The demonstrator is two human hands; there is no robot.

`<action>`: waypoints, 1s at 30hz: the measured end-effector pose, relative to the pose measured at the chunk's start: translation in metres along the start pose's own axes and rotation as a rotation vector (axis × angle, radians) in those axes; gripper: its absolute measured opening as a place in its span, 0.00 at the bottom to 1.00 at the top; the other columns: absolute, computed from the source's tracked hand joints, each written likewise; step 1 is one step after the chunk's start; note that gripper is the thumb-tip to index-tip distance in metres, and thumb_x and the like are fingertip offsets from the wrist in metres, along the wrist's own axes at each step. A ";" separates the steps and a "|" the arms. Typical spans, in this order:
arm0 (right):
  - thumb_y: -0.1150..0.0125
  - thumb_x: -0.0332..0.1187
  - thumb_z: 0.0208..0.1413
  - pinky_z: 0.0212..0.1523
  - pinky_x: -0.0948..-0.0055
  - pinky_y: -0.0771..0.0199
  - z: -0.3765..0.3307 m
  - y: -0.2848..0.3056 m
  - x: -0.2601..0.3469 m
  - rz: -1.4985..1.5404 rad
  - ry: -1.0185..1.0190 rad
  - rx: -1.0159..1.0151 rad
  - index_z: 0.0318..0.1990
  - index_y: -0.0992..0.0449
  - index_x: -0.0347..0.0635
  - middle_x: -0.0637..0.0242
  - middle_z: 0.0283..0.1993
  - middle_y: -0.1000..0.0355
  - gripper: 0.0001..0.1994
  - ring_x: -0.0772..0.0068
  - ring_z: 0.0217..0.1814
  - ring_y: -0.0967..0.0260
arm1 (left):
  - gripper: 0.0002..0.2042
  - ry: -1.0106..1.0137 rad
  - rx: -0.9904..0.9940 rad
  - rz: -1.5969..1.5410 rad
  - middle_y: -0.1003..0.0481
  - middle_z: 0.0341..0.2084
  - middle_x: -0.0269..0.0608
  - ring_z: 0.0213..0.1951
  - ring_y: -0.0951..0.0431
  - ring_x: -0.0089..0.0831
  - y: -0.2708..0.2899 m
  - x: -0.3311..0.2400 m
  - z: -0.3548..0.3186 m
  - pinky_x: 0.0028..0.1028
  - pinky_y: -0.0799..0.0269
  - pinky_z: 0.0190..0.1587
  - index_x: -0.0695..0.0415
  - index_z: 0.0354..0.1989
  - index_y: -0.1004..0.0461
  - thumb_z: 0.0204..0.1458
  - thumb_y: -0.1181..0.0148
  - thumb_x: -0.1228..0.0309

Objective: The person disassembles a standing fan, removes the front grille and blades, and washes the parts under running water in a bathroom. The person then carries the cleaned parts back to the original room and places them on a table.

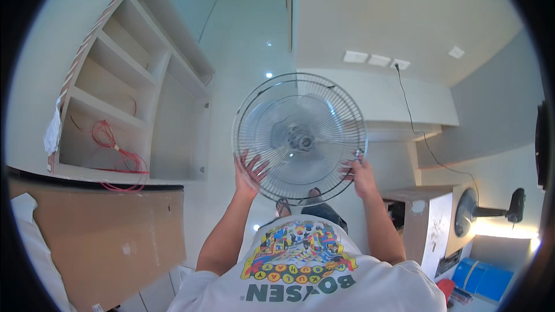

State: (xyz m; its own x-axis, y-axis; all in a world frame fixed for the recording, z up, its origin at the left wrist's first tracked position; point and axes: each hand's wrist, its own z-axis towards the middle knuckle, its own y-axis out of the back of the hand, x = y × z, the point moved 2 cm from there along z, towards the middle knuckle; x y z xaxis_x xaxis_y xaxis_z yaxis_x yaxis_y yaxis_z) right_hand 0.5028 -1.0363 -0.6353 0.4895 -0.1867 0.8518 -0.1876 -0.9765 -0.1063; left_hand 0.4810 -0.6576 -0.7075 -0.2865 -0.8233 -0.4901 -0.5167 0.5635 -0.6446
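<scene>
In front of my body I hold a round wire fan grille [341, 98] by its lower rim. Translucent fan blades and a round hub [300, 137] show inside its wires. My left hand [248, 172] grips the lower left rim, its fingers seen through the wires. At the lower right rim, my right hand [359, 174] is closed on the edge with its fingertips behind the wires. Off to the right stands a dark fan stand [488, 212] with a round base and a motor head, apart from both hands. A cord [425, 138] runs from it toward a wall outlet.
A white open shelf unit [95, 101] on the left holds coiled red wire [113, 147]. Below it is a brown board [110, 237]. On the right are a cabinet [425, 214], a blue cylindrical container [483, 279] and wall outlets [378, 60]. Glossy tile floor [248, 29] stretches ahead.
</scene>
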 end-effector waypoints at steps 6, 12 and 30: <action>0.46 0.32 0.65 0.37 0.61 0.16 0.119 -0.163 0.023 -0.143 -0.061 0.149 0.66 0.35 0.37 0.55 0.47 0.23 0.23 0.60 0.43 0.20 | 0.39 -0.060 -0.140 0.172 0.29 0.63 0.56 0.60 0.23 0.51 0.073 -0.100 0.101 0.39 0.30 0.61 0.41 0.78 0.49 0.64 0.49 0.35; 0.40 0.43 0.65 0.35 0.68 0.24 0.282 -0.320 0.072 -0.291 -0.068 0.324 0.56 0.26 0.43 0.64 0.45 0.23 0.19 0.70 0.39 0.23 | 0.36 -0.166 -0.252 0.068 0.27 0.60 0.61 0.57 0.21 0.53 0.106 -0.199 0.224 0.42 0.29 0.59 0.40 0.74 0.45 0.64 0.53 0.33; 0.49 0.64 0.67 0.43 0.61 0.16 0.631 -0.493 0.218 -0.101 -0.289 -0.050 0.73 0.41 0.36 0.41 0.62 0.28 0.42 0.55 0.50 0.21 | 0.35 -0.094 -0.266 0.200 0.26 0.60 0.59 0.56 0.21 0.51 -0.046 -0.526 0.663 0.44 0.30 0.61 0.43 0.72 0.43 0.65 0.54 0.34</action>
State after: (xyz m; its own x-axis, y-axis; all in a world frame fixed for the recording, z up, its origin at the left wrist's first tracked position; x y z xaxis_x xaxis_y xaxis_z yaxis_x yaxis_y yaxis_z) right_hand 1.2393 -0.6640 -0.7205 0.7284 -0.1189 0.6747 -0.1640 -0.9865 0.0032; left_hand 1.1907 -0.2052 -0.8093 -0.3343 -0.6811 -0.6514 -0.6536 0.6655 -0.3603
